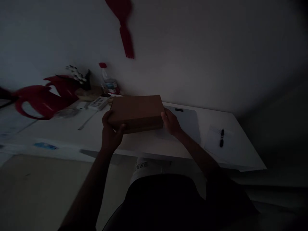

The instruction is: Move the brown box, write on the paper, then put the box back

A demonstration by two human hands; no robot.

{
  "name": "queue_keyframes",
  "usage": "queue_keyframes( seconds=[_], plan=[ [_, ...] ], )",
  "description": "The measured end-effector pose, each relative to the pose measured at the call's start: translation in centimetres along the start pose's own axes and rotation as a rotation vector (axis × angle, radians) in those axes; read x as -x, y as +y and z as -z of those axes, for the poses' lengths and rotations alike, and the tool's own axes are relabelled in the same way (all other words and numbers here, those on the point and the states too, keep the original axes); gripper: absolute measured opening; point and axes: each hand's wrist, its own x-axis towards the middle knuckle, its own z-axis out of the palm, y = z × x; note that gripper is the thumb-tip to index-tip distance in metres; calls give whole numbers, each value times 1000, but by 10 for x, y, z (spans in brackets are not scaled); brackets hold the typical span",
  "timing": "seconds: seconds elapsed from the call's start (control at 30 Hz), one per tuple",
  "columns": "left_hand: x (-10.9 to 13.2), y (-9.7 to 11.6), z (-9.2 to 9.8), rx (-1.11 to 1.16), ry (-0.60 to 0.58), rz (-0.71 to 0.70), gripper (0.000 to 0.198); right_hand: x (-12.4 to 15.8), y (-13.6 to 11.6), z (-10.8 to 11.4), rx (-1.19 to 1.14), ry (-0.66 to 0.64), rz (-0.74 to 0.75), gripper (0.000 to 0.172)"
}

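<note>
Hands: your left hand (112, 136) and right hand (172, 122) clasp opposite ends of one box (138, 110), neither nearer. Box: between them, long axis left to right, over the desk (146, 143); contact unclear. Desk's front edge: your side. Open room: rightward, above the grey panel (189, 121).

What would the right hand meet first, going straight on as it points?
The brown box, since the right hand rests against its right end. Beyond that, probably the wall, though depth is hard to judge in this dim picture.
</note>
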Motion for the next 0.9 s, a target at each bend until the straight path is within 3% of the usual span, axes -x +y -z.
queue_keyframes(
  seconds=[0.2,0.43,0.9],
  plan=[
    [15,-15,21,-43,32,79,77,-4,-3,-29,-23,-86,-1,66],
    [30,-30,31,-56,66,94,77,0,0,-56,-79,-128,-41,65],
    [39,-49,28,-47,49,184,81,3,5,-68,-114,-187,-46,68]
  ],
)
